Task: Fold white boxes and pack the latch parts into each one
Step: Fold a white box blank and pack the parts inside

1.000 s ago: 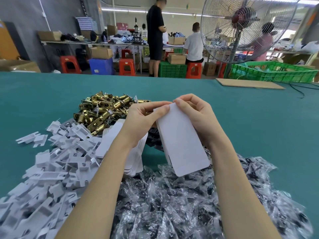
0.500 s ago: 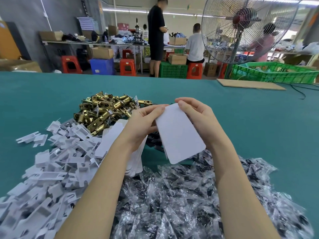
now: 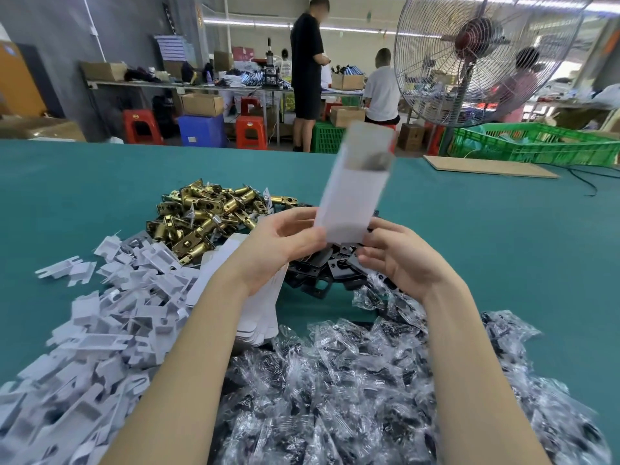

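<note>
no readable text, labels, brands or numbers anywhere, distant signs blurred

Two bare forearms reach into view, with no sleeves, gloves, rings or watch showing; the left hand (image 3: 285,243) and right hand (image 3: 402,260) are uncovered
</note>
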Tool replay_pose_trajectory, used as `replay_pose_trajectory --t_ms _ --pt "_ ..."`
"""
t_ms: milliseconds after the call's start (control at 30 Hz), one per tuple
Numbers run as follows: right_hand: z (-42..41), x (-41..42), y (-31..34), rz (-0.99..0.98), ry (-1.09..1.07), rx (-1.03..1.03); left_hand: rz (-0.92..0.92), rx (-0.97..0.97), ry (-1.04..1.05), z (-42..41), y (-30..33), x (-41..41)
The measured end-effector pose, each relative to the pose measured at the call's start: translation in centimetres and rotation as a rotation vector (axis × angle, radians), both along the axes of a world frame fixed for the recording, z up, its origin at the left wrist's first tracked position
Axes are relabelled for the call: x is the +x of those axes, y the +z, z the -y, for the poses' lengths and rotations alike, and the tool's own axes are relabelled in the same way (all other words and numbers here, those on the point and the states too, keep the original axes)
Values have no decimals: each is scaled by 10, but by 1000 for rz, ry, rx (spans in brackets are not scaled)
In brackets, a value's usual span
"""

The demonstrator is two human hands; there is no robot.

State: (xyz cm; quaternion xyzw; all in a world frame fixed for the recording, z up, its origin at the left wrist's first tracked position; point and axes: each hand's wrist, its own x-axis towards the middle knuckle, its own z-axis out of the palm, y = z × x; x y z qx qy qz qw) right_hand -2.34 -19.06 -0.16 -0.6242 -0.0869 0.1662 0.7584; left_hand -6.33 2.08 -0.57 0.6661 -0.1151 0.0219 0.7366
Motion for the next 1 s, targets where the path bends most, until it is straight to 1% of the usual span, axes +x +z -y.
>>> replay_pose_trajectory --t_ms 67,100,267,367,467,567,633,700,800,867,1000 --pt "2 0 -6 58 61 -39 -50 -85 34 -2 -1 1" --pt "1 0 -8 77 52 -44 -77 -114 37 -3 -2 1" --pt "-17 -4 -13 131 -93 0 -239 -237 17 -5 -1 0" --pt "-17 -4 -16 149 -86 -4 -309 -261 26 -6 1 0" --pt "-15 -4 -18 164 -51 -10 -333 -255 38 -4 -1 2" --pt "-15 -4 -21 129 -17 41 -320 -147 51 -2 -4 4" --pt "-16 -4 -23 116 1 62 -263 -60 40 -2 -5 5" --pt "-18 -4 -26 130 34 17 -203 -55 24 -1 -5 5" --pt "-25 -5 -30 136 53 -22 -144 -66 96 -1 -3 4" --pt "-28 -5 -29 125 49 -26 -133 -68 127 0 -3 4" --pt "-24 -2 -31 135 -3 -106 -151 -44 158 10 -4 7"
